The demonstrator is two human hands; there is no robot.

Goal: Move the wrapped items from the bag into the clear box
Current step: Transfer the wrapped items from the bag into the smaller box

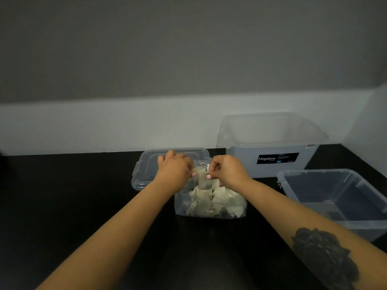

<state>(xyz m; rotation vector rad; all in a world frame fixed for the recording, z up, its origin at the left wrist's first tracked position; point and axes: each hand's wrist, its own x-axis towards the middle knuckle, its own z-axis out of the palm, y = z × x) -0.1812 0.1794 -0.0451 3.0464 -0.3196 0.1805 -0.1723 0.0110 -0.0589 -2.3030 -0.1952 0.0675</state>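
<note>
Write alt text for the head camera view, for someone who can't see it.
Both hands, left hand and right hand, pinch the top of a clear bag of wrapped items on a black table. An open clear box sits right.

Bag (210, 204): thin clear plastic film, glossy, creased near its top. Wrapped items (206, 200) inside the bag: pale paper-like wrappers, matt, crumpled. Lid (142, 174), behind and left of the bag: translucent moulded plastic, smooth, slight sheen. Box (335, 197), right of the bag: clear rigid plastic, smooth, glossy walls. Tub (270, 143), behind and right of the bag: frosted translucent plastic with a dark printed label (277, 158), matt. Table (73, 195) under the bag: black, smooth, low sheen; material cannot be told.
</note>
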